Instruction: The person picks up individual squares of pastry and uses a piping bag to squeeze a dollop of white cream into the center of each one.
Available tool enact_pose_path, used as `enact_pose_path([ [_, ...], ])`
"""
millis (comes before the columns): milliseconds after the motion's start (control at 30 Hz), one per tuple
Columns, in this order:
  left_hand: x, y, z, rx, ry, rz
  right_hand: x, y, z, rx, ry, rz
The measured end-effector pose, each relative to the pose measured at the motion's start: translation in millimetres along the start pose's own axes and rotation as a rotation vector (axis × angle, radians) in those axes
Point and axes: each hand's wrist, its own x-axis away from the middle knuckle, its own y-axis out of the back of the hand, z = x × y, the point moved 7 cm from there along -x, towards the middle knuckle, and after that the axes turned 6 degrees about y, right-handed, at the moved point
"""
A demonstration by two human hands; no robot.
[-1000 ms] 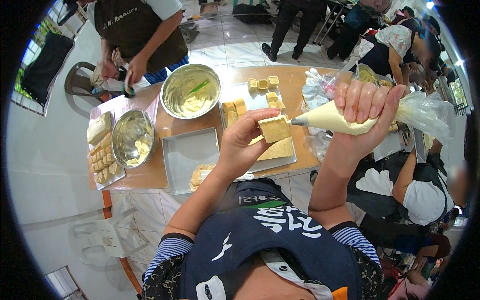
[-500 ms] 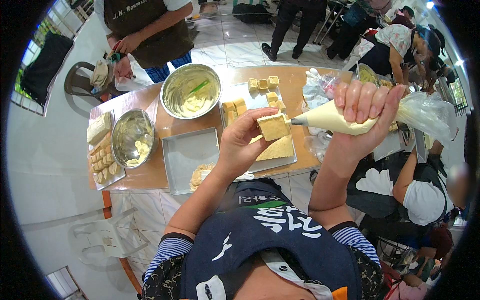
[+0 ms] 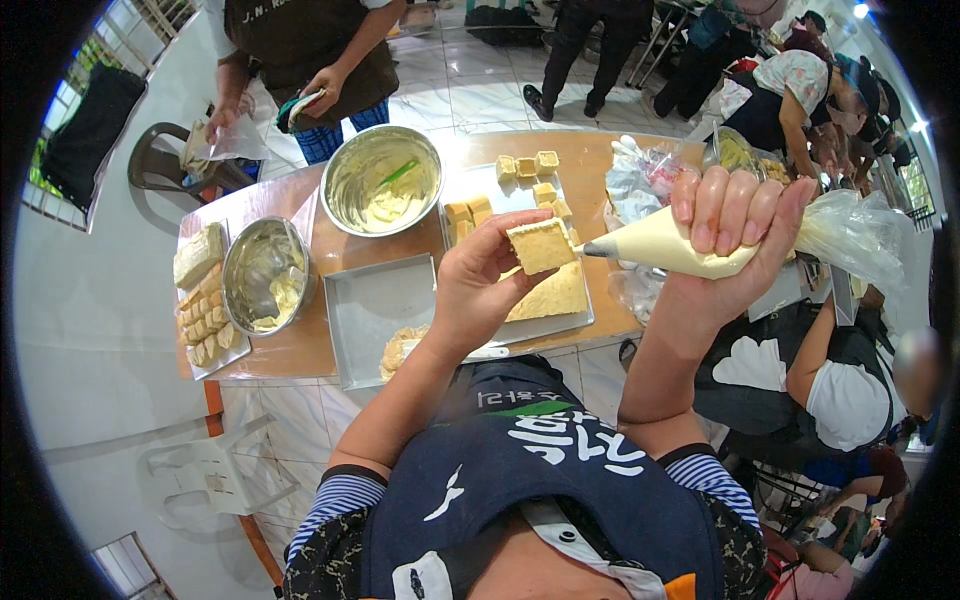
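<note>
My left hand [image 3: 482, 270] grips a small square piece of cake [image 3: 542, 247] between thumb and fingers, raised above the table. Pale cream lines the cake's upper edge. My right hand [image 3: 735, 235] is wrapped round a piping bag [image 3: 650, 243] full of pale yellow cream, its twisted clear plastic end sticking out to the right. The bag's metal tip [image 3: 598, 248] points left and meets the right edge of the cake. Below the held piece, a larger slab of cake [image 3: 550, 296] lies on a tray [image 3: 575, 322] with several cut pieces [image 3: 480, 207] behind it.
A large metal bowl [image 3: 347, 160] holds cream and a green-handled tool; a smaller bowl [image 3: 232, 265] stands to its left. Nearer me lies a grey baking pan [image 3: 350, 330] with crumbs. Coated cake pieces [image 3: 205, 318] sit at far left. A person in a brown apron [image 3: 310, 50] stands across the table.
The held cake has tilted slightly and shifted a little left, with cream now showing along its right edge. The person opposite has moved their hands apart, one holding a plastic bag.
</note>
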Motion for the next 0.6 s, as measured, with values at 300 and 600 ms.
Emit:
enact_pose_path([
  [300,-0.1,1.1,-2.8,0.010,-0.008,-0.017,0.9,-0.9,1.5,-0.002,0.008,0.016],
  [600,0.7,-0.3,-1.0,0.006,-0.001,-0.023,3.7,-6.1,5.4,-0.011,0.010,0.046],
])
